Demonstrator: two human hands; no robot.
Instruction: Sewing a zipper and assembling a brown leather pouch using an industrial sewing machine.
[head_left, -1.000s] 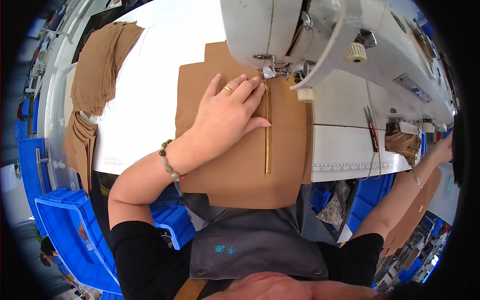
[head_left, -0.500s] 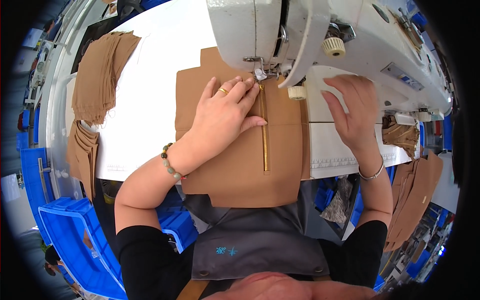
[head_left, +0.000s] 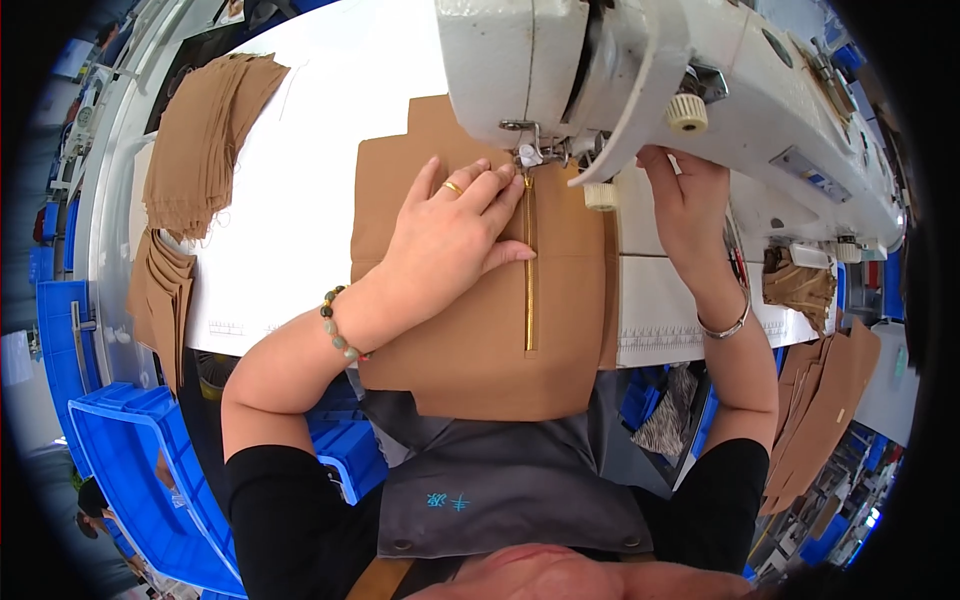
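A flat tan fabric panel [head_left: 470, 330] is being pressed onto the white table [head_left: 300, 230] by the left hand [head_left: 450, 240], whose grip is spread open, palm down, nothing pinched between the fingers. The fingertips are being kept just to the left of a thin gold zipper strip [head_left: 529, 265] that is lying on the panel. The strip's long axis is running straight away from the body, its far end tucked beneath the presser foot [head_left: 527, 155] of the white industrial sewing machine [head_left: 640, 80], its near end pointing toward the table's front edge, over which the panel's near part is hanging toward the grey apron [head_left: 500, 480].

The right hand [head_left: 685, 200] is being held well to the right of the strip, beside the machine's body and under its arm; its fingertips are hidden by the machine, so whether that grip is closed on anything cannot be told. The left hand is clearly the nearer one to the zipper, almost touching its upper half, while the needle area is lying directly beyond the fingertips, on the same line as the strip.

A fanned stack of tan fabric pieces [head_left: 205, 135] is lying at the far left of the table, well apart from the work. Blue plastic bins [head_left: 130, 460] are standing at the lower left.
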